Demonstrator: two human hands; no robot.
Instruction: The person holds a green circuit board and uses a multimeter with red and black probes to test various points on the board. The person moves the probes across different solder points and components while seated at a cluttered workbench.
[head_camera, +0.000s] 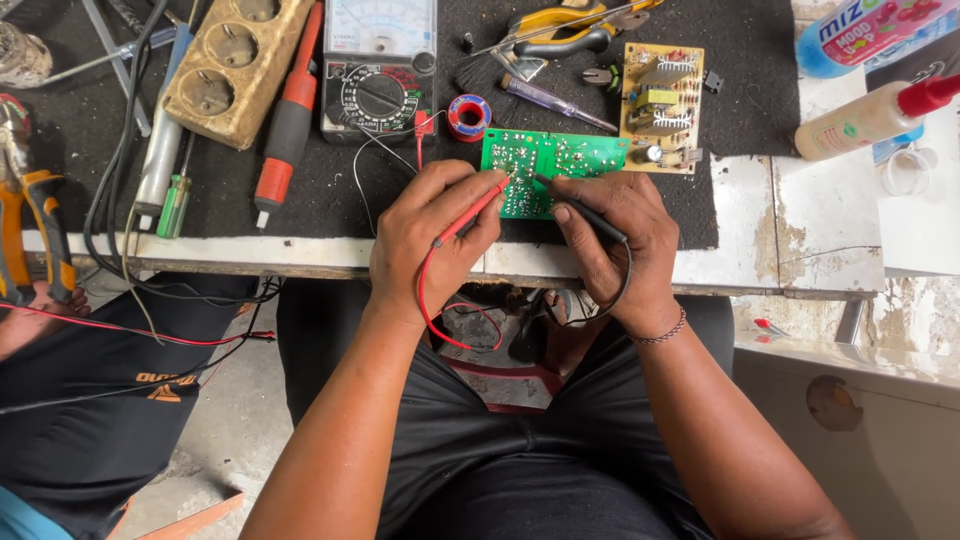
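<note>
Bare hands (520, 235), slim probes (470, 215), flat green board (550, 160)

A beige wooden socket strip (233, 65) is lying at eleven o'clock on the counter (800, 250), a red solder spool (468, 117) sitting at twelve, a white glue bottle (870, 120) resting at two.

The left hand (432, 232) held the red probe (472, 212) and the right hand (617, 240) held the black probe (585, 210), both tips touching the green circuit board (550, 160). The board lay on the black mat (330, 190) covering the bench (800, 250). An analogue multimeter (380, 65) stood beyond it, beside a red solder spool (468, 117).
</note>
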